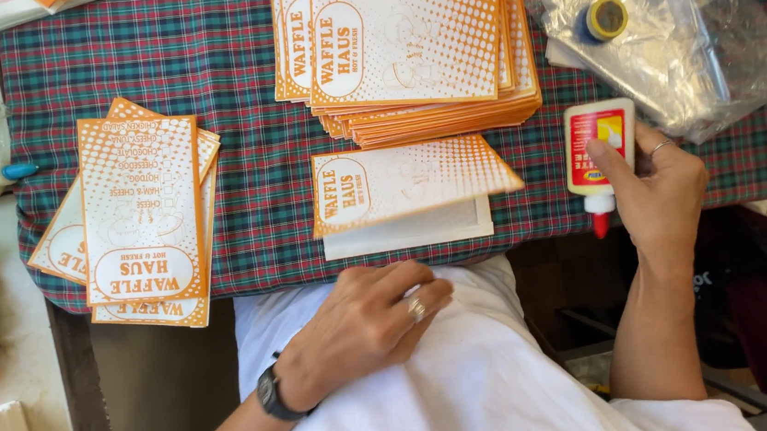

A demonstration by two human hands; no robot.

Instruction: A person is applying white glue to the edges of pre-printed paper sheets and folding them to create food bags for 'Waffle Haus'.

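1. The right hand [663, 191] is wrapped around a small white plastic glue bottle with a red and yellow label [598, 155], thumb and fingers pinching its body; the bottle is tipped nozzle-down, its red tip hanging just past the near edge of the table covered in a green and red plaid cloth [252, 190].
2. The left hand [365, 323] rests palm-down on the person's white garment [472, 383], off the near edge, fingers loosely spread and gripping nothing (a ring on one finger, a dark watch at the wrist).
3. Just above that hand, at the near edge, lies a single orange-and-white printed paper bag [404, 190], its upper layer lifted off the white one beneath.
4. Behind it, toward the far edge, sits a tall stack of matching printed bags [406, 52].
5. A looser pile of the same bags [138, 214] overhangs the near left corner.
6. Near the far right corner lies a crumpled clear plastic bag [683, 41].
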